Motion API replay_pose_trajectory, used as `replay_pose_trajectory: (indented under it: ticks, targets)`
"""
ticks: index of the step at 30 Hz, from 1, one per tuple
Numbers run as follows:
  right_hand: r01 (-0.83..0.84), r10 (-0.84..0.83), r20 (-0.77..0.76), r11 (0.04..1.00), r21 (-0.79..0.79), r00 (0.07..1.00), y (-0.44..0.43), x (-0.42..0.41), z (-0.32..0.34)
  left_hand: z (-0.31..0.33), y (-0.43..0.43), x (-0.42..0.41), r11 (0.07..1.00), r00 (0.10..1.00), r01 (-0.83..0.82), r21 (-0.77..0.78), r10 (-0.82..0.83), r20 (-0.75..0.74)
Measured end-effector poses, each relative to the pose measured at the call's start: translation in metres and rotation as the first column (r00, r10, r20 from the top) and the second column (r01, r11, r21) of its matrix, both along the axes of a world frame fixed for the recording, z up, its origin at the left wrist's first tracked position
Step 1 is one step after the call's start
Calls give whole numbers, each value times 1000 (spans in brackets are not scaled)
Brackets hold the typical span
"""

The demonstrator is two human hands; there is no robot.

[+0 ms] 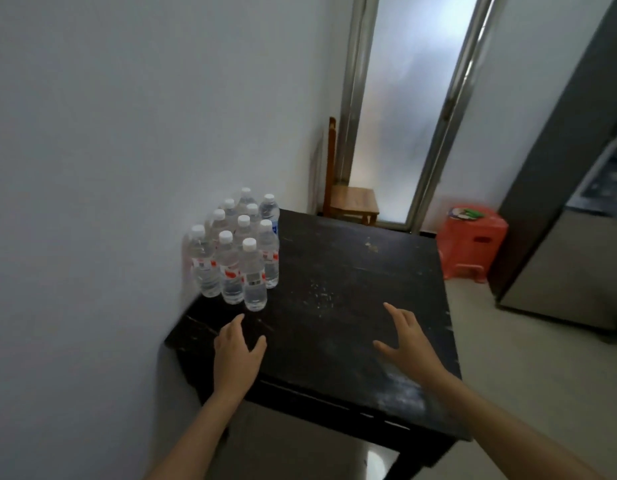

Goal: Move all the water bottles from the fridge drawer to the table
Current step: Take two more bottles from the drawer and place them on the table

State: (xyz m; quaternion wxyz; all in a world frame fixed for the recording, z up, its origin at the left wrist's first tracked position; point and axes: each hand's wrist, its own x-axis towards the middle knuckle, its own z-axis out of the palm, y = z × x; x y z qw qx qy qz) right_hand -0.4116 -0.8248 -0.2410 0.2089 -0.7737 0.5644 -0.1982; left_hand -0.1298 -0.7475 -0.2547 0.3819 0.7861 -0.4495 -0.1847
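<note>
White plaster filled the whole left half of the view, and the wall (109, 133) ran down to meet the dark, scuffed wooden table (352, 271) that took up the middle. At the right edge stood the grey fridge (559, 237); from where I looked its drawer could not be made out, so I could not tell whether any bottles were left in it. A frosted glass door (404, 116) rose at upper centre, with a red plastic stool (473, 244) and a small wooden chair (352, 202) on the floor beyond the table's far side. The water bottles (237, 251), about ten by their white caps, stood upright in a tight cluster on the table, left of centre and hard against the wall. Both hands hovered low over the near part of the tabletop, fingers spread and loose, holding nothing: the left hand (236, 355) just below the front bottle, the right hand (407, 341) well apart from the cluster, lower right of centre. The danger I saw lay in that packing. A careless brush from the left hand, or another bottle pushed in too firmly, would likely tip the front one into its neighbours, and any that fell leftward had little table before the edge.
</note>
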Motion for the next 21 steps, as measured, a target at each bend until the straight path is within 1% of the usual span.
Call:
replay_pose_trajectory:
  ticks: [4,7,10,15,18,19,21]
  targets:
    - [127,-127,3,991,-36,992,38,-49,10,9,6,-46,988,989,150,-19,-150,11]
    - [193,-193,5,979,-65,981,65,-88,14,12,11,-85,968,968,249,-27,-249,26]
    - [294,-293,21,953,-77,956,98,-140,15,15,16,-139,939,939,344,-24,-343,40]
    - [424,-425,-5,903,-68,905,169,-257,13,14,39,-260,869,868,495,-25,-493,53]
    - [477,-481,-50,876,-70,875,212,-327,17,17,54,-337,816,817,576,-48,-573,65]
    - [481,-486,-60,873,-79,872,218,-341,18,19,55,-351,805,807,590,-57,-586,71]
    - [541,-548,-86,836,-94,832,247,-388,22,24,64,-406,758,761,649,-70,-643,84]
